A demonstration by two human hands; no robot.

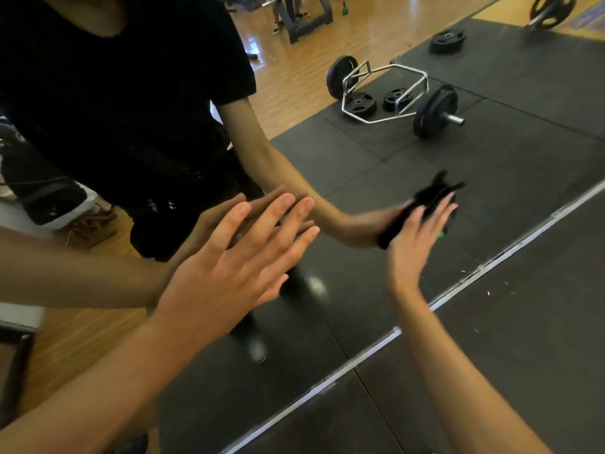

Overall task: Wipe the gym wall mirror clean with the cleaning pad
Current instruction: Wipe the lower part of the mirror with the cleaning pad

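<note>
The wall mirror [409, 152] fills most of the view and reflects me and the gym floor. My left hand [235, 263] lies flat on the glass with its fingers straight and spread. My right hand [415, 244] presses a black cleaning pad [429, 199] against the mirror with straight fingers. The pad is blurred, and a small green spot shows at its lower right. Most of the pad is hidden behind my palm.
The mirror's pale bottom frame [376, 347] runs diagonally from lower left to upper right, with black rubber floor mat [523, 355] below it. Reflected in the glass are a hex bar with weight plates [393, 93], loose plates, and wooden flooring.
</note>
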